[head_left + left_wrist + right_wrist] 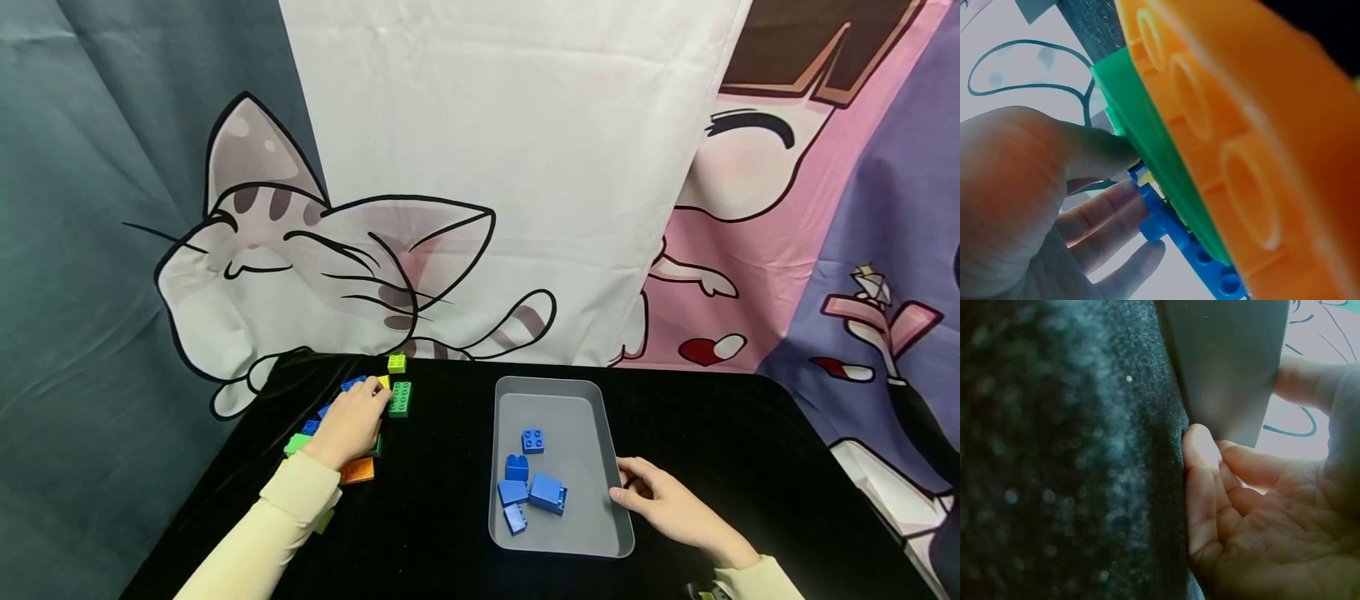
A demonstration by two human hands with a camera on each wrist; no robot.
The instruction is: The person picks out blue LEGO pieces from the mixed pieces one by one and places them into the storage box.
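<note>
My left hand [351, 423] reaches over a cluster of plastic building bricks on the left. Its fingertips are down among a blue brick [352, 382], a yellow brick [384, 381] and a green brick [401, 399]. In the left wrist view, thumb and fingers are spread beside blue bricks [1229, 284], partly behind a green brick [1147, 137] and a large orange brick [1235, 125]. My right hand [667, 504] holds the right side of a shallow grey tray [577, 533], thumb at the rim and fingers against the outer wall.
Several blue bricks [548, 492] lie inside the tray, mostly toward its near left part. A lime brick [397, 363] stands at the table's back edge. Black cloth [435, 500] covers the table, and a printed curtain [525, 167] hangs behind it.
</note>
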